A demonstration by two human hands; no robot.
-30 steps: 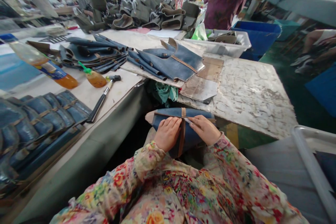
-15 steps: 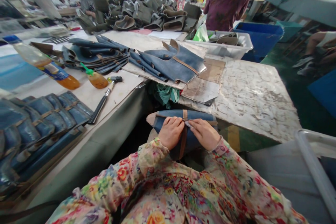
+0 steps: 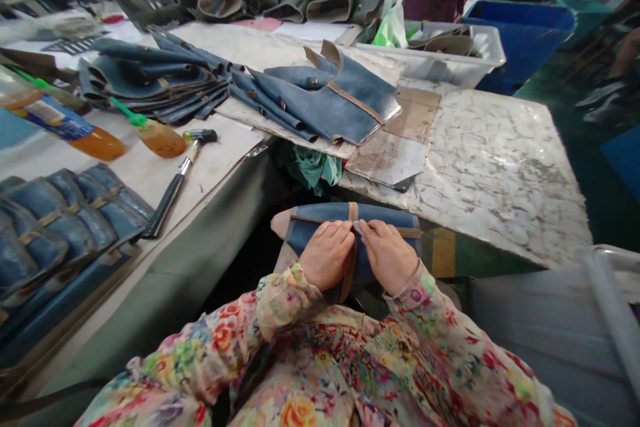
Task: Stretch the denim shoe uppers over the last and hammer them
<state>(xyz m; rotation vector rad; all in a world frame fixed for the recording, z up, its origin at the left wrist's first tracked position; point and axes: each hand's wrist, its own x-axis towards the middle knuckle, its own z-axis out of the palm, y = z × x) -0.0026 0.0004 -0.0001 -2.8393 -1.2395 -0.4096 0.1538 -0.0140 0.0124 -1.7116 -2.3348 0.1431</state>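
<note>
Now the right hand has drawn in and curled, its fingertips almost meeting the left hand's over the brown strap, where a moment ago it lay flatter and farther off. Its fingers seem to pinch a small pale thing, too small to name. The left hand rests on the blue leather with bent fingers; whether they grip, I cannot tell. The leather sits on the near side of the worn board, so work appears concentrated at one spot.
</note>
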